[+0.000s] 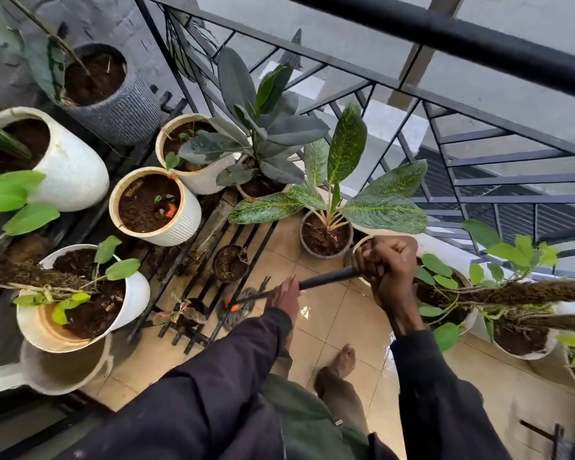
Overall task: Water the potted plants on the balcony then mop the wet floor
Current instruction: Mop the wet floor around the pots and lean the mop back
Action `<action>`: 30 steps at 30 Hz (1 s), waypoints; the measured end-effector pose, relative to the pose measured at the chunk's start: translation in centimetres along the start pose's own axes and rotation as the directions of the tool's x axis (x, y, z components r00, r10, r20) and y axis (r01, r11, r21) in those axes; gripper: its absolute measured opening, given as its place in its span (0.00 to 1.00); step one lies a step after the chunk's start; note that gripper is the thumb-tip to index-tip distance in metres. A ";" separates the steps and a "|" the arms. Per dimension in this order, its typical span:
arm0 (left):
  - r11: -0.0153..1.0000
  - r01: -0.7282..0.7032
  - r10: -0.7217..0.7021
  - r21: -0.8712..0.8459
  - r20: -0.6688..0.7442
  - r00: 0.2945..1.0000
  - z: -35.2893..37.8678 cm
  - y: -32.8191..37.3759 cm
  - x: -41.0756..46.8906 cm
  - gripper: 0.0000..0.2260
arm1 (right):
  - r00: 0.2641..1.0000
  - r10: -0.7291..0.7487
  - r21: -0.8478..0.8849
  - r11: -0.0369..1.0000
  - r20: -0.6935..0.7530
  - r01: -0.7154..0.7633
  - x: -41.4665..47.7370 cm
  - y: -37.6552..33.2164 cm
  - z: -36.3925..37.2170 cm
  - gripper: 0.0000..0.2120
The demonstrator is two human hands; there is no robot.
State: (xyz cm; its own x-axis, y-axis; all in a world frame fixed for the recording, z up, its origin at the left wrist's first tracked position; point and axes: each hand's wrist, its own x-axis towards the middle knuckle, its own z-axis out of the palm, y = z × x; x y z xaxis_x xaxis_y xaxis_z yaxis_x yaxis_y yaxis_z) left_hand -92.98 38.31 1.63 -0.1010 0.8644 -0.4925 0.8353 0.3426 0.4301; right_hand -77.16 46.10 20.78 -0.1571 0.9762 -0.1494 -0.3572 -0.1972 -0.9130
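**Mopping by pots: tip risk**

Mop head (236,308), at 9 o'clock of the left hand (284,295), seems to be against the rack (193,293). The left hand wraps the mop handle (326,279) low, the right hand (387,263) fists its top. A hard shove could tip the small pot (230,263) at the mop head's 12 o'clock.

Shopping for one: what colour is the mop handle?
Black. The mop handle shows best in the head view.

Hands (284,295) (387,263) two; mop (326,281) one; bare foot (341,360) one; plant pots (170,235) roughly twelve.
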 end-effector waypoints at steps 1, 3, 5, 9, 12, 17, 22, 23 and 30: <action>1.000 0.001 -0.001 -0.001 0.016 1.000 0.4 -0.5 -0.5 0.10 | 1.000 0.003 0.012 1.000 0.003 -0.003 -0.3 0.2 0.0 0.23; 1.000 -0.003 0.004 -0.022 0.034 0.999 0.8 -0.7 -1.1 0.09 | 1.000 0.002 0.035 0.999 0.027 -0.003 -0.8 -0.1 0.0 0.24; 0.999 -0.017 0.017 -0.036 0.002 1.000 0.3 0.0 -1.1 0.09 | 0.998 -0.024 0.049 0.999 0.056 0.021 -0.8 -0.7 0.1 0.24; 0.994 -0.073 0.067 -0.076 -0.079 0.995 -1.5 2.6 0.6 0.09 | 0.992 -0.114 -0.006 0.993 0.059 0.115 0.0 -3.1 0.4 0.25; 0.983 -0.143 0.127 -0.112 -0.136 0.983 -2.9 5.1 2.8 0.09 | 0.980 -0.189 -0.066 0.979 0.054 0.193 1.0 -4.9 0.5 0.25; 0.962 -0.236 0.194 -0.136 -0.264 0.945 -5.6 8.8 8.3 0.14 | 0.947 -0.318 -0.137 0.937 0.051 0.322 3.0 -6.8 1.5 0.24; 0.937 -0.238 0.177 -0.254 -0.242 0.954 -7.4 10.7 13.6 0.17 | 0.916 -0.394 -0.422 0.845 -0.072 0.330 6.1 -5.2 2.8 0.15; 0.936 -0.236 0.182 -0.261 -0.215 0.960 -7.4 10.4 14.2 0.16 | 0.916 -0.390 -0.467 0.830 -0.093 0.306 6.6 -4.6 2.9 0.15; 0.928 -0.186 0.130 -0.321 -0.188 0.974 -7.8 10.0 14.1 0.10 | 0.941 -0.325 -0.357 0.894 -0.099 0.271 8.8 -5.3 4.4 0.13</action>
State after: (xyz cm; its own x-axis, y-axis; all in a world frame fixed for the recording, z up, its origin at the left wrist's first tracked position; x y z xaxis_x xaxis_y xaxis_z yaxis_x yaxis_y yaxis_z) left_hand -90.26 56.80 4.91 -0.0910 0.9552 -0.2815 0.6206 0.2755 0.7342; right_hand -80.69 55.35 25.92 0.0597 0.9912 0.1183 -0.0331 0.1205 -0.9922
